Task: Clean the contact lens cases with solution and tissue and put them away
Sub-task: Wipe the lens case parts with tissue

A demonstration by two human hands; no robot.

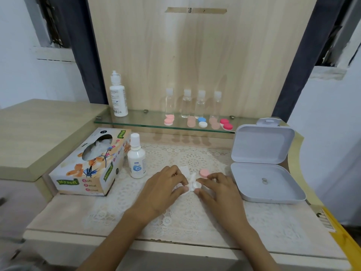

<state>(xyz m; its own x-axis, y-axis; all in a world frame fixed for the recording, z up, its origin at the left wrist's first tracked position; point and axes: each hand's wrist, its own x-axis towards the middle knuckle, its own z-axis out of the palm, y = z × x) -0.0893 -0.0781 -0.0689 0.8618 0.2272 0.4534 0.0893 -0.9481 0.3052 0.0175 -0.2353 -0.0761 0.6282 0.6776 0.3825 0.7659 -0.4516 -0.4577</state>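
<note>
"White lens case, middle of the lace mat: which step?"

"Wiping, I'd judge. The right hand pinches its rim, and the left hand curls its fingers round the tissue pressed to it. The pink cap just behind probably needs screwing on next."

"Room?"

"The open storage box is near on the right and the solution bottle on the left. The mat runs on toward the front edge."

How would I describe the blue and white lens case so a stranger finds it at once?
Look at the glass shelf along the wooden back panel, where four clear bottles stand. The lens case lies before the third bottle from the left. Only it has one blue and one white cap; its neighbours are pink, beige or red.
</note>
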